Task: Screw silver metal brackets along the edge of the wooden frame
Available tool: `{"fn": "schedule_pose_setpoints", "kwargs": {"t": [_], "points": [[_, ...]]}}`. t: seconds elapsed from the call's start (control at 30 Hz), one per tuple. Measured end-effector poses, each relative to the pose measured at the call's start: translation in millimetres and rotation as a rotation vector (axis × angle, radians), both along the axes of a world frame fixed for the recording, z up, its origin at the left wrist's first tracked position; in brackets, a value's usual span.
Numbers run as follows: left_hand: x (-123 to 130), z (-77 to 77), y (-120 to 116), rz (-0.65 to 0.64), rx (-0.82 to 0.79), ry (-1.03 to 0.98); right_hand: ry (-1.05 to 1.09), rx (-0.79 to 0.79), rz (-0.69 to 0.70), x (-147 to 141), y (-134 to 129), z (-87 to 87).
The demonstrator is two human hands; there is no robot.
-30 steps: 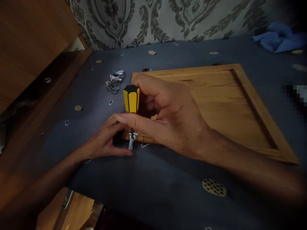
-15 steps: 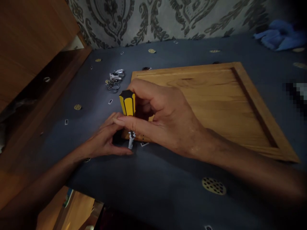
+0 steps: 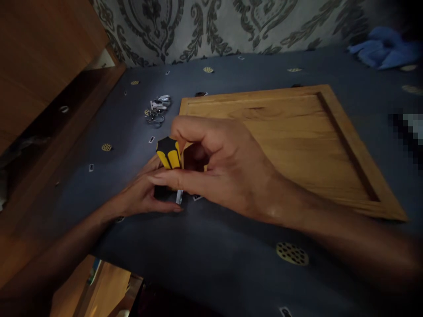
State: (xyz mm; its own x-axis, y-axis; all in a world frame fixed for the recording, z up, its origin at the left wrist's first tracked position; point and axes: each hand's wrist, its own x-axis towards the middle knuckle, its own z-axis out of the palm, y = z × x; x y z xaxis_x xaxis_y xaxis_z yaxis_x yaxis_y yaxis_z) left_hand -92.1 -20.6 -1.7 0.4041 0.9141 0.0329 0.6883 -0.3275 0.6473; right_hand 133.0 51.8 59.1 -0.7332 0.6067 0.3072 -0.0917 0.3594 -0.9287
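My right hand (image 3: 228, 167) is closed around a screwdriver with a yellow and black handle (image 3: 169, 154), its end pointing up toward me. The shaft and tip are hidden behind the fingers. Below it a metal hinge (image 3: 179, 197) sticks out past the near left corner of a wooden cabinet door (image 3: 280, 132), which lies flat. My left hand (image 3: 140, 193) curves around that corner, thumb stretched along the near side by the hinge's end. Its other fingers are partly covered by my right hand and seem to steady the hinge.
Several more metal hinges (image 3: 158, 108) lie in a small pile beyond the door's left edge. A crumpled blue cloth (image 3: 385, 47) rests at the far right of the dark patterned tablecloth (image 3: 211, 255). Patterned wallpaper (image 3: 211, 26) rises behind; a wooden cabinet (image 3: 42, 53) stands left.
The screwdriver's handle has shifted left and down and tilted, and my right hand has turned with it, covering more of the hinge. My left hand has barely moved.
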Motion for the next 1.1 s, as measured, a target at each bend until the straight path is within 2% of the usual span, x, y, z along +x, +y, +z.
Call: {"fn": "schedule_pose_setpoints", "kwargs": {"t": [0.1, 0.27, 0.47, 0.73, 0.9, 1.1], "points": [[0, 0.3, 0, 0.005, -0.009, -0.004, 0.008, -0.077, 0.016, -3, -1, 1.3], [-1, -0.5, -1, -0.004, 0.023, -0.006, -0.096, -0.068, 0.131, 3, 5, 14.5], [-2, -1.0, -2, -0.012, 0.041, 0.024, -0.049, -0.038, 0.047, 3, 1, 11.6], [-1, -2.9, -2, -0.021, 0.077, 0.0, -0.114, -0.085, 0.163, 7, 10, 19.9], [1, -2.6, -1, 0.019, 0.07, -0.024, -0.103, 0.002, 0.093, 5, 4, 14.5], [1, -3.8, -2, 0.042, 0.046, -0.019, -0.103, -0.006, 0.063, 5, 1, 12.3]]}}
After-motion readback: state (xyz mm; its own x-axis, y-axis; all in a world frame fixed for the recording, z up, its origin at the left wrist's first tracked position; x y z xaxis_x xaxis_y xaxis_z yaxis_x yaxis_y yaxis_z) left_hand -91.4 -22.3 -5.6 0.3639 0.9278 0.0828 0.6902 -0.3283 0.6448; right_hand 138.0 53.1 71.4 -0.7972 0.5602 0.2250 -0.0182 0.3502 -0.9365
